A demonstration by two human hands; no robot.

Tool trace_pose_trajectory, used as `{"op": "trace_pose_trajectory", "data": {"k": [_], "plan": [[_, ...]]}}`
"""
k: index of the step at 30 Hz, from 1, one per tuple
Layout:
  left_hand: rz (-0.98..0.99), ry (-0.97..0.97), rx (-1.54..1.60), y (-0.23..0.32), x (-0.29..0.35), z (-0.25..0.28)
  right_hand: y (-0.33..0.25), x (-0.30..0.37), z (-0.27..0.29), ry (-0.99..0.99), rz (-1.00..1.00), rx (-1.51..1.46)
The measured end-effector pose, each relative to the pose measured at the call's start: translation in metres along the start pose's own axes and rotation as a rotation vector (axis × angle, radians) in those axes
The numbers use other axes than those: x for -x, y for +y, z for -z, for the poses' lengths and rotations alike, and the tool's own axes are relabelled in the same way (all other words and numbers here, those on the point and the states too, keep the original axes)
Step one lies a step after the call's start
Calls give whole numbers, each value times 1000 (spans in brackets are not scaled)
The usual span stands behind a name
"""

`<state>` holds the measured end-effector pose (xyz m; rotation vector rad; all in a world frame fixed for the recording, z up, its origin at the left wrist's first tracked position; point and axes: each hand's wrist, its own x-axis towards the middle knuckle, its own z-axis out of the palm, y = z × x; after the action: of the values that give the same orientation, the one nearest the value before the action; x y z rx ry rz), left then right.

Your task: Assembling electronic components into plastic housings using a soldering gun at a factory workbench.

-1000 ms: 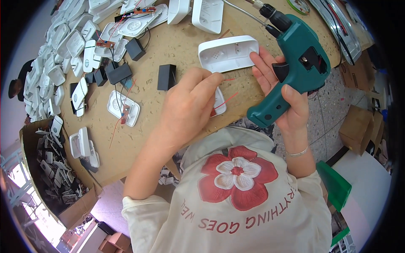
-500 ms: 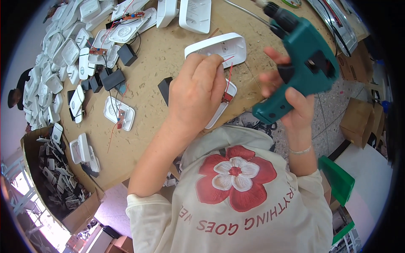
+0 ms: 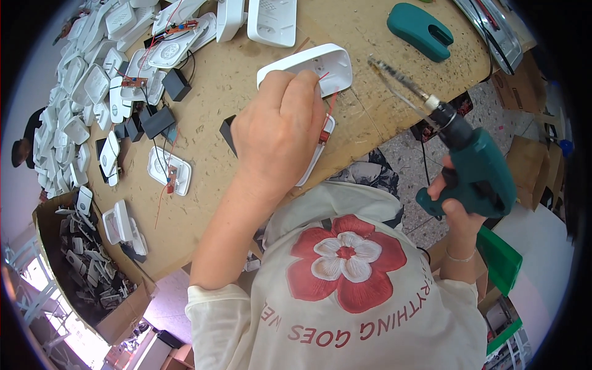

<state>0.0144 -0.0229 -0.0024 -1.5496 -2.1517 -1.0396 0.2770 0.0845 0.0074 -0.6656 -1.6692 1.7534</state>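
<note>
My left hand (image 3: pixel 277 129) is closed in a pinch in front of an open white plastic housing (image 3: pixel 336 65). A thin red wire (image 3: pixel 324 76) sticks out at its fingertips. Below the fingers, partly hidden by the hand, lies a white cover (image 3: pixel 316 163) with a small red-brown circuit board (image 3: pixel 324 136) on it. My right hand (image 3: pixel 459 209) is wrapped round the grip of a dark green soldering gun (image 3: pixel 484 176), off the table's right edge. Its long metal tip (image 3: pixel 401 77) points up and left over the table, apart from the housing.
White housings (image 3: pixel 68 92) are heaped at the far left. Another cover with a wired board (image 3: pixel 169 169) and black boxes (image 3: pixel 158 121) lie left of my arm. A carton of small parts (image 3: pixel 92 259) stands lower left. A green curved plastic piece (image 3: pixel 421 31) and a metal tray (image 3: pixel 493 34) lie far right.
My right hand has swung the soldering gun down and to the right, baring its tip and the green piece behind. My left hand keeps its pinch by the housing; the view has shifted slightly.
</note>
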Motion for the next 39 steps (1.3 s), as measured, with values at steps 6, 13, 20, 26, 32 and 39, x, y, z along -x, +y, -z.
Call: {"op": "trace_pose_trajectory", "data": {"k": [6,13,20,26,32,39], "plan": [[-25,54,-169,-6,-6,2,2,3,-5,-121,-125,115],[-94,67,-130,-18,-11,-8,7,-10,-10,-167,-183,190],[-90,60,-69,-19,-11,-14,14,-15,-14,-107,-83,273],[-98,97,-20,-21,-12,-18,14,-18,-15,-124,-109,268],[-100,113,1,-21,-13,-20,20,-22,-17,-87,-67,200],[-65,81,54,-21,-11,-21,25,-26,-16,-116,84,283]]}}
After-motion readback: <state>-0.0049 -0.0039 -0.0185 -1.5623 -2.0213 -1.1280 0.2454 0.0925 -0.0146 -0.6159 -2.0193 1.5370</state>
